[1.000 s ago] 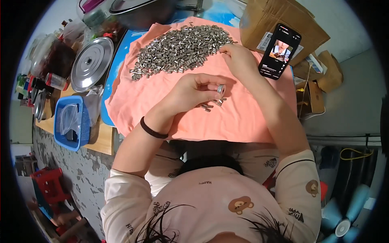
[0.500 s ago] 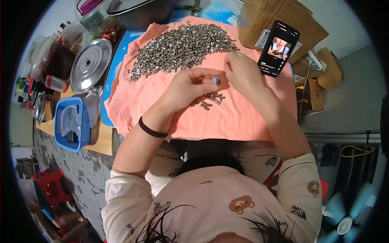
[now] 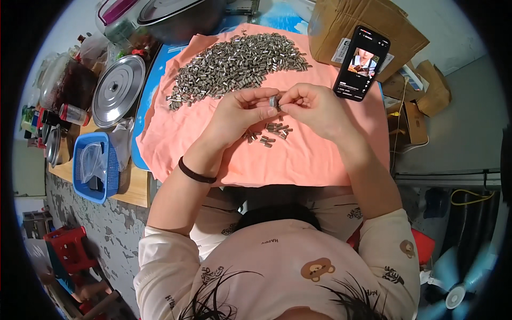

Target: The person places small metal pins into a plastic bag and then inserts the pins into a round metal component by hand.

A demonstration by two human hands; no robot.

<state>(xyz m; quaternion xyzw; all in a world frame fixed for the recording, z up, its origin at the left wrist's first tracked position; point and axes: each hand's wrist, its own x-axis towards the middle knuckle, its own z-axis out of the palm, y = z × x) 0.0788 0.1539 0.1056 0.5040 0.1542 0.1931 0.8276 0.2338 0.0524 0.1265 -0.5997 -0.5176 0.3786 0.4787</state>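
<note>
Between the thumb and fingers of my left hand [image 3: 234, 113] is a small round grey metal piece [image 3: 273, 101], like a short ring with a dark middle. My right hand [image 3: 319, 111] meets it from the right, thumb and fingertips pinched against its edge; whatever they pinch is too small to make out. Below both hands lies a loose cluster of short metal pins [image 3: 278, 129]. Beyond them a broad pile of similar silvery pins [image 3: 234, 66] spreads over the pink cloth [image 3: 304, 165].
A lit phone [image 3: 362, 64] leans on a cardboard box [image 3: 328, 34] at the far right. To the left are a round metal lid [image 3: 117, 90] and a blue plastic basket [image 3: 112, 170]. A fan [image 3: 455, 296] turns at the lower right.
My right hand has come left and nearer, from beside the pile to the ring-like piece. The left hand has shifted slightly left, turning the piece a little.
</note>
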